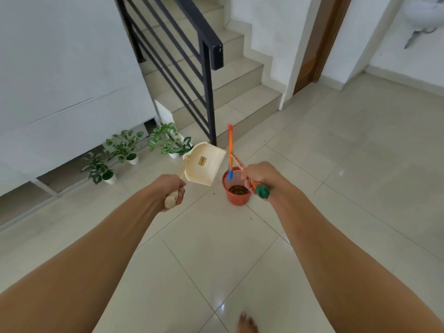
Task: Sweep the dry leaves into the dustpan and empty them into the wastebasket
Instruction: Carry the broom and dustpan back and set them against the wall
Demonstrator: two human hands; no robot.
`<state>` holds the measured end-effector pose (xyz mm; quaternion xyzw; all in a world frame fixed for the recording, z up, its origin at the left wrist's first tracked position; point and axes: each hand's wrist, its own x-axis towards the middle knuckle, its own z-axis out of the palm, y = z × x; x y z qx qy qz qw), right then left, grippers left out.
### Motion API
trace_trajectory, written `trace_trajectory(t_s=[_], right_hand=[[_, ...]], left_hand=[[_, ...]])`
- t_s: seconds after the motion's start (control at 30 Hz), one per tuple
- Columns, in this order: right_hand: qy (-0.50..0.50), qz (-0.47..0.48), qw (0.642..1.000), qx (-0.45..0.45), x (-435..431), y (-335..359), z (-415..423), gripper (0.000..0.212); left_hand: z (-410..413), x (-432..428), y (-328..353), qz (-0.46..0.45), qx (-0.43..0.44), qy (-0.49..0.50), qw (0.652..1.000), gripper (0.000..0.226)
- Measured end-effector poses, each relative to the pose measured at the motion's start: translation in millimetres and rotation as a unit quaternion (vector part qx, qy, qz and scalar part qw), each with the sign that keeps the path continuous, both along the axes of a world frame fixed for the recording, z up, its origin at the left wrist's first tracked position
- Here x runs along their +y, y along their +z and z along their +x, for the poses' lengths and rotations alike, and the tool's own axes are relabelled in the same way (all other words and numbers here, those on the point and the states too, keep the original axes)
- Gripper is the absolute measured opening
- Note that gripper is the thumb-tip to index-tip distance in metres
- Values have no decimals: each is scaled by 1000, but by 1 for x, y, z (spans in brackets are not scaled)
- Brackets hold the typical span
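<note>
My left hand (173, 188) grips the cream dustpan (204, 165) tipped up beside the orange wastebasket (236, 197), where the dry leaves (238, 190) now lie, while my right hand (258, 175) clasps the broom (240, 164) clear of it.

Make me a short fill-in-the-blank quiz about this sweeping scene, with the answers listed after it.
1. The left hand holds the cream dustpan by its ____.
2. The orange wastebasket stands on the tiled ____.
3. The right hand is closed on the ____, whose handle end is green.
4. Inside the wastebasket lie brown dry ____.

Missing words: handle; floor; broom; leaves
</note>
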<state>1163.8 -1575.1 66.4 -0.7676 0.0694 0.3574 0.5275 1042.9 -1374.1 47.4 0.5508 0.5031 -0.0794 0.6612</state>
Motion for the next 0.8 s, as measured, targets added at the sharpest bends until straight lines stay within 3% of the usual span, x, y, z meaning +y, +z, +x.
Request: trace_trajectory(t_s=[0.27, 0.6, 0.8], right_hand=[[52, -13, 998, 34, 94, -6, -82, 8], [92, -22, 993, 74, 211, -46, -208, 15], [147, -32, 983, 110, 292, -64, -268, 19]], left_hand=[[-103, 86, -18, -48, 11, 63, 997, 5], [-237, 186, -57, -114, 36, 124, 985, 5], [-313, 246, -80, -160, 34, 223, 961, 2]])
